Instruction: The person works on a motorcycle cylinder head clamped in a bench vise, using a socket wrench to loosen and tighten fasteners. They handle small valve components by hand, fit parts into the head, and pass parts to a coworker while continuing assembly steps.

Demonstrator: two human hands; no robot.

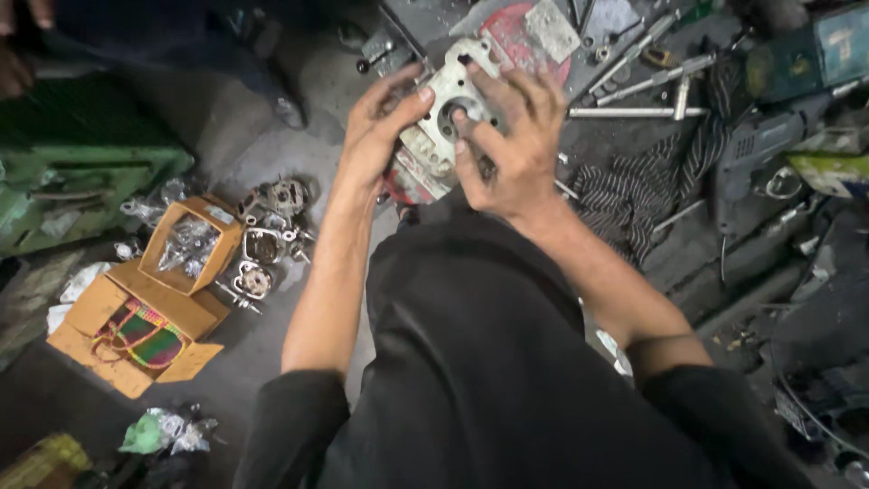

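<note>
We see a pale metal plate with a round centre hole, held up over the floor, above a red-and-white part. Left hand grip clenched on its left edge; right hand grip grasping it, fingers spread across the face. Steel rods right, striped cloth below them, open cardboard box left.

Grey, stained concrete floor, dimly lit, darker toward the near edges. Left: green metal frame, open cardboard box with a striped woven bag inside, a smaller box holding clear plastic packets, small engine parts just beside it. Far right: long metal rods, a striped cloth, a dark power drill, green cases.
</note>
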